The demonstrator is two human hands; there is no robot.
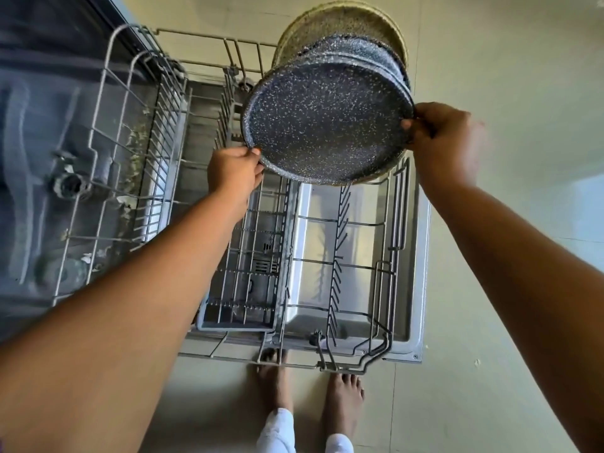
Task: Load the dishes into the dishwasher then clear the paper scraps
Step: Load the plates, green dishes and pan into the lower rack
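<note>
Held on edge over the far right corner of the lower rack (359,266): dark speckled plate (327,119), left grip (233,170) curled on its lower-left rim, right grip (441,132) pinching the right rim. Tilted so, probably to slot between tines. Plates behind (343,24) mostly hidden; racked or carried, cannot tell.

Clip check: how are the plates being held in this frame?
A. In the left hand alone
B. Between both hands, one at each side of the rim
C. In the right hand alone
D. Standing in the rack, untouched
B: the left hand grips the lower-left rim and the right hand grips the right rim of the stack of plates, over the pulled-out lower rack.
</note>
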